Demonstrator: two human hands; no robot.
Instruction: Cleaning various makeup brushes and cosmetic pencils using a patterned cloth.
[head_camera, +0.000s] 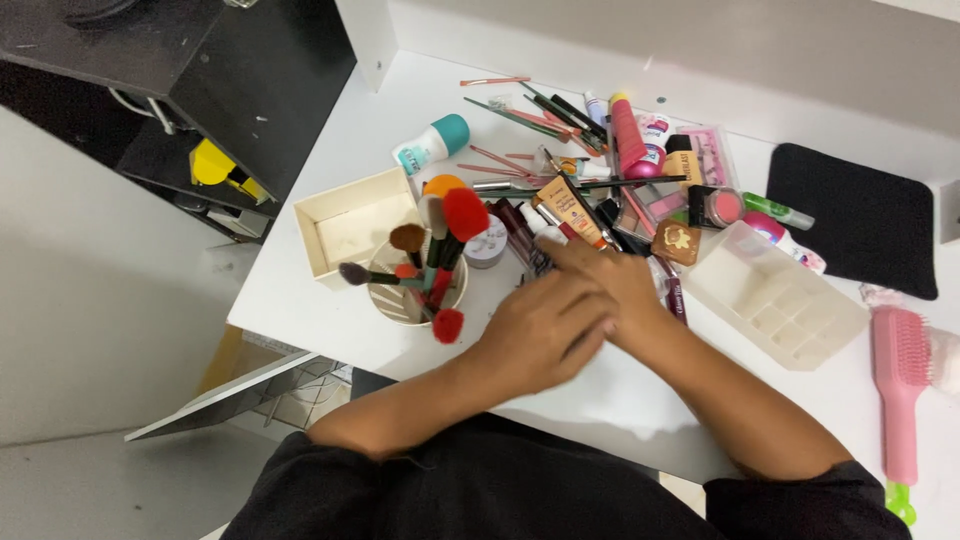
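Observation:
My left hand (535, 335) and my right hand (618, 285) meet at the middle of a white table (330, 300), the left one blurred and lying partly over the right. Fingers of my right hand stretch left onto the near edge of a pile of cosmetics, touching dark lipstick tubes (525, 240) and lying next to a beige foundation tube (570, 210). Nothing shows clearly inside either hand. Just left of my left hand stands a round cup (400, 300) full of makeup brushes with red and brown heads.
A cream open box (350, 225) sits behind the cup, and a small round jar (487, 243) beside it. Right of my hands are a white compartment organizer (775, 295), a pink hairbrush (900, 370) and a black pad (855, 215). A teal-capped roll-on (432, 143) and a pink tube (628, 140) lie farther back.

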